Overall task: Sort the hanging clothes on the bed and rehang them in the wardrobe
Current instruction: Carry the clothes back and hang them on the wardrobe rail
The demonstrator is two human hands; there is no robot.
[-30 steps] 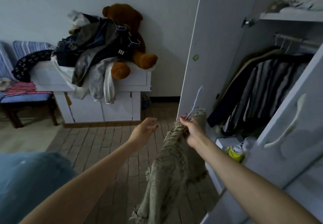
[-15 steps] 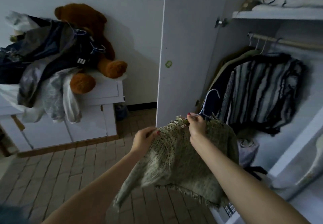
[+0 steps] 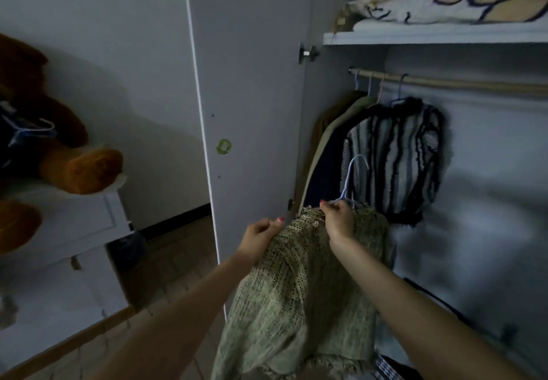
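A beige-green woven garment hangs on a pale blue hanger in front of the open wardrobe. My right hand pinches the hanger's neck at the garment's collar. My left hand grips the garment's left shoulder edge. The hanger's hook points up, below the wooden rail. On the rail hang a striped black-and-grey top and olive and dark coats at the left end.
The white wardrobe door stands open on the left. A shelf above the rail carries folded bedding. At far left a brown teddy bear sits on a white cabinet. The floor is tiled.
I have turned right and stepped closer to the wardrobe. My left hand has taken hold of the garment's shoulder; the garment and hanger have moved up toward the rail.
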